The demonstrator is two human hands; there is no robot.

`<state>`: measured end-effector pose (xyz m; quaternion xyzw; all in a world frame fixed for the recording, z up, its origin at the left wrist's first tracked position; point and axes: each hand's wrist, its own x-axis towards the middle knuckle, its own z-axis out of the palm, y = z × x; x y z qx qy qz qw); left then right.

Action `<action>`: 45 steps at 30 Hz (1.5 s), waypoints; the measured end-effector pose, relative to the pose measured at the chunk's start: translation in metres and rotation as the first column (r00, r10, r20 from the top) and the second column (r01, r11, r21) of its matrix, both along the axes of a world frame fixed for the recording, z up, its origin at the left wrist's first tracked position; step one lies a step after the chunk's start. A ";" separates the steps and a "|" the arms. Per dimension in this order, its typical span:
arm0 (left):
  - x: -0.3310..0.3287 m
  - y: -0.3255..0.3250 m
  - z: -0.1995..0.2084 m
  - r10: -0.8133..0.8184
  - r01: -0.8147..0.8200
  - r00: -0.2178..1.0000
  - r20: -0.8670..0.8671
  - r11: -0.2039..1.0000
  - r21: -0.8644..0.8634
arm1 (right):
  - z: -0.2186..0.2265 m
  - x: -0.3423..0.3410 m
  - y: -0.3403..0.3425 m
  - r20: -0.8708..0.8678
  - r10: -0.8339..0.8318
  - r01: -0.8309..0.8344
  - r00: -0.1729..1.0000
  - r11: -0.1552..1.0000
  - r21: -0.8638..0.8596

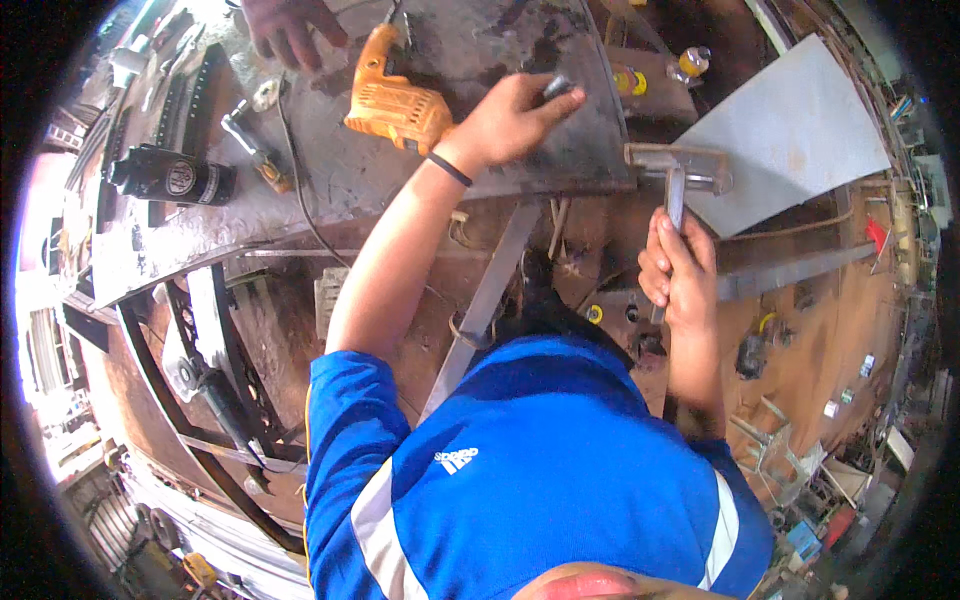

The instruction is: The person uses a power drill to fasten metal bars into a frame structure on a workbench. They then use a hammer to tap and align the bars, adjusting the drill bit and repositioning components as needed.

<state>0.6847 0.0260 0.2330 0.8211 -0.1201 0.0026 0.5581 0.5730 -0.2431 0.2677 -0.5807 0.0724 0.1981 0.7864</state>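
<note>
My left hand point(518, 120) reaches over the dark metal sheet of the table point(470, 60), thumb and fingers closed round a small grey metal piece point(557, 86). Beside that wrist lies an orange power drill point(395, 105) on its side. My right hand point(683, 268) grips a flat metal bar point(676, 195) held nearly upright off the table's right corner. The bar's upper end overlaps a rusty, bracket-like metal piece point(655, 155) at that corner; whether they are joined I cannot tell. The lower end shows below my fingers.
Another person's hand point(290, 35) rests at the table's far edge. A black bottle point(175, 178), a drill-like tool point(255, 150) and a cord point(295, 165) lie on the left. A pale sheet point(795, 135) stands out at right. An angle grinder point(210, 390) sits below, among steel frames.
</note>
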 end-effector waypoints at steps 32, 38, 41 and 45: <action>-0.013 0.005 0.003 -0.015 0.017 1.000 0.018 0.992 -0.125 | 0.003 -0.006 0.004 0.050 -0.003 0.004 0.999 0.999 -0.032; -0.013 0.002 0.012 0.032 -0.078 0.988 -0.151 0.948 -0.309 | 0.000 -0.007 0.001 0.023 -0.007 0.008 1.000 0.998 -0.055; -0.012 0.016 0.011 0.017 -0.088 0.981 -0.195 0.928 -0.363 | 0.001 -0.004 0.003 0.016 0.026 -0.026 1.000 0.999 -0.031; -0.008 0.017 0.005 -0.045 -0.074 0.978 -0.203 0.839 -0.540 | 0.000 -0.003 0.002 0.033 0.039 -0.038 0.999 0.999 -0.037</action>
